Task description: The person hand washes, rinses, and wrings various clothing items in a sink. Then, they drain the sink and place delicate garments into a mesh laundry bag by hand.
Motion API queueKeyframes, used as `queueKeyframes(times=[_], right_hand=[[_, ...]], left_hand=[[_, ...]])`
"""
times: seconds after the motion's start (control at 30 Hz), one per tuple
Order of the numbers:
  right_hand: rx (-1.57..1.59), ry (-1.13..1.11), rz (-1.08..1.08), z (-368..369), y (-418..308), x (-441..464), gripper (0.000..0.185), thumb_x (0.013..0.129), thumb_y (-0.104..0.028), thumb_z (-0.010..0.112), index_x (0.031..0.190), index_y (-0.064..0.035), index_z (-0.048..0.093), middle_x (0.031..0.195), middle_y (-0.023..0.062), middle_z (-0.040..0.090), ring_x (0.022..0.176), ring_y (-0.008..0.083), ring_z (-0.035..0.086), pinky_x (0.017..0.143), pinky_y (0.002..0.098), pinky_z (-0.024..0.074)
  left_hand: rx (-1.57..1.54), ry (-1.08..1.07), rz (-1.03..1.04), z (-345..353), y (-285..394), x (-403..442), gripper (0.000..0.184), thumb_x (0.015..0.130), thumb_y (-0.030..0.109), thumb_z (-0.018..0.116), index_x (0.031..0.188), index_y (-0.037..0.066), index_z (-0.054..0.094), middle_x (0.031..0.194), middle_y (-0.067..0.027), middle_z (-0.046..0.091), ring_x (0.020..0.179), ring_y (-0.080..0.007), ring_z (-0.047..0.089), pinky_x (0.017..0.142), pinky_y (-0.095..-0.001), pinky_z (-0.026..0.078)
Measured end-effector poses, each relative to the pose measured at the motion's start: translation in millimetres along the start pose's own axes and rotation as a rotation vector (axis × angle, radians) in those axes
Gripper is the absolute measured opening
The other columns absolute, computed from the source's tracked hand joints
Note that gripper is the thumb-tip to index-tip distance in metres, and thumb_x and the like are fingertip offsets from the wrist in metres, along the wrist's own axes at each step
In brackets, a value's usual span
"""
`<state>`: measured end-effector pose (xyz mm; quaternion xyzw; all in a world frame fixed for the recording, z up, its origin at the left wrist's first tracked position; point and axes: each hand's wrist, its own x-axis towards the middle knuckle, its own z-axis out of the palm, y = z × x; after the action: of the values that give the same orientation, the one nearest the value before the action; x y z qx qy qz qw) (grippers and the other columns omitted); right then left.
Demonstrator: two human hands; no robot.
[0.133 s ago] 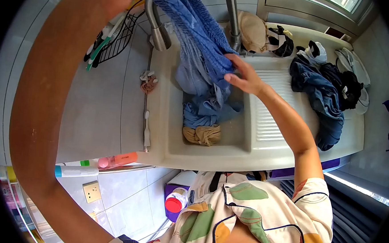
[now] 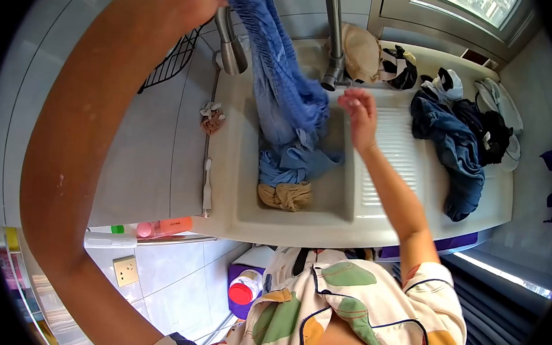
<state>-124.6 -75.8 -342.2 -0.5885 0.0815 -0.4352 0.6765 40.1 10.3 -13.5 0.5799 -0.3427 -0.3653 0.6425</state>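
Observation:
A long blue cloth (image 2: pixel 276 59) hangs from my left hand (image 2: pixel 195 0), which is raised at the top left, its fingertips partly cut off by the frame edge. The cloth's lower end reaches down into the sink basin (image 2: pixel 286 218). Beside the cloth, over the ribbed washboard (image 2: pixel 387 160), is my right hand (image 2: pixel 359 117), apart from the cloth, its fingers partly curled with nothing visible between them. Light blue cloth (image 2: pixel 286 163) and a tan cloth (image 2: pixel 285 195) lie bunched in the basin.
A metal faucet (image 2: pixel 334 43) and a spray head (image 2: pixel 233 53) stand behind the basin. Dark jeans (image 2: pixel 456 164) and other garments lie on the right. A beige bra (image 2: pixel 359 51) rests at the back. A white toothbrush (image 2: pixel 207 184) lies along the left edge.
My right hand has come off the blue cloth and moved slightly right. My left hand has shifted right with the cloth, whose lower end now hangs free of my right hand.

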Motion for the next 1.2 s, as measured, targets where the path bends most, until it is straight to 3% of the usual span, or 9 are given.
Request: queueKeyframes(times=[0.07, 0.17, 0.43, 0.5, 0.53, 0.77, 0.97, 1.03, 1.2], right_hand=[[0.215, 0.301, 0.414, 3, 48, -27, 0.034, 0.075, -0.015, 0.052, 0.106, -0.0039, 0.044, 0.096, 0.0067, 0.049, 0.088, 0.0158, 0.049, 0.076, 0.0288, 0.0399], [0.34, 0.13, 0.696, 33, 79, -58, 0.028, 0.074, -0.007, 0.053, 0.102, -0.0057, 0.047, 0.091, 0.0026, 0.051, 0.087, 0.014, 0.049, 0.072, 0.0296, 0.0419], [0.253, 0.423, 0.644, 30, 51, -52, 0.024, 0.072, -0.007, 0.053, 0.096, -0.0084, 0.052, 0.086, 0.001, 0.055, 0.077, 0.0106, 0.051, 0.067, 0.0265, 0.0415], [-0.355, 0.26, 0.681, 26, 37, -45, 0.023, 0.072, -0.005, 0.05, 0.095, -0.0057, 0.051, 0.083, 0.0095, 0.057, 0.071, 0.0185, 0.057, 0.062, 0.0317, 0.0438], [-0.75, 0.243, 0.286, 23, 48, -44, 0.019, 0.07, -0.004, 0.049, 0.089, -0.0042, 0.051, 0.078, 0.0165, 0.056, 0.067, 0.0286, 0.057, 0.059, 0.0364, 0.0444], [-1.278, -0.112, 0.087, 58, -35, -12, 0.015, 0.065, -0.007, 0.054, 0.079, -0.0035, 0.052, 0.074, 0.0137, 0.055, 0.069, 0.03, 0.056, 0.06, 0.0376, 0.0449], [0.001, -0.125, 0.465, 41, -74, 4, 0.023, 0.074, -0.01, 0.054, 0.093, 0.0016, 0.053, 0.076, 0.0042, 0.055, 0.065, 0.0088, 0.054, 0.05, 0.0224, 0.0452], [0.189, 0.165, 0.474, 24, -49, 3, 0.021, 0.078, -0.014, 0.052, 0.094, -0.0005, 0.053, 0.078, 0.0021, 0.054, 0.065, 0.0071, 0.051, 0.049, 0.0211, 0.0425], [0.089, -0.079, 0.612, 31, -21, 2, 0.022, 0.079, -0.015, 0.051, 0.097, -0.0024, 0.051, 0.083, 0.0005, 0.053, 0.069, 0.0057, 0.049, 0.057, 0.0185, 0.0393]], left_hand=[[-0.122, -0.277, -0.017, 1, -9, 2, 0.01, 0.077, 0.003, 0.037, 0.08, 0.001, 0.046, 0.07, -0.0083, 0.045, 0.064, -0.0194, 0.045, 0.06, -0.0306, 0.041], [0.208, 0.053, 0.106, 26, -21, -9, 0.01, 0.076, 0.003, 0.038, 0.077, 0.002, 0.048, 0.069, -0.0083, 0.045, 0.059, -0.0199, 0.044, 0.056, -0.0309, 0.04], [0.464, -0.091, -0.276, -4, -61, -22, 0.011, 0.077, 0.008, 0.041, 0.082, 0.007, 0.051, 0.068, -0.0022, 0.048, 0.06, -0.0105, 0.048, 0.052, -0.0257, 0.042], [0.537, -0.14, -0.358, -8, -83, -26, 0.012, 0.074, 0.007, 0.046, 0.085, 0.006, 0.05, 0.067, -0.0016, 0.049, 0.059, -0.008, 0.05, 0.052, -0.0242, 0.044], [0.578, -0.2, -0.367, -13, -104, -26, 0.016, 0.072, 0.008, 0.05, 0.088, 0.005, 0.051, 0.067, -0.0024, 0.05, 0.058, -0.0085, 0.05, 0.051, -0.0236, 0.043], [0.73, -0.276, -0.084, -22, -253, -44, 0.05, 0.058, 0.009, 0.067, 0.104, 0.001, 0.048, 0.082, -0.0071, 0.054, 0.071, -0.0138, 0.05, 0.068, -0.0247, 0.04], [0.609, -0.375, -0.188, -18, -243, -42, 0.021, 0.066, 0.001, 0.055, 0.087, 0.0, 0.055, 0.079, -0.0027, 0.056, 0.072, -0.0098, 0.05, 0.068, -0.0228, 0.04], [0.44, -0.381, -0.182, -15, -224, -40, 0.018, 0.067, -0.004, 0.049, 0.083, 0.0, 0.056, 0.075, -0.0017, 0.056, 0.071, -0.0083, 0.05, 0.066, -0.0213, 0.039], [0.29, -0.313, -0.086, -3, -191, -39, 0.017, 0.065, -0.007, 0.046, 0.078, -0.002, 0.055, 0.072, -0.0018, 0.055, 0.066, -0.0076, 0.049, 0.061, -0.0205, 0.039]])
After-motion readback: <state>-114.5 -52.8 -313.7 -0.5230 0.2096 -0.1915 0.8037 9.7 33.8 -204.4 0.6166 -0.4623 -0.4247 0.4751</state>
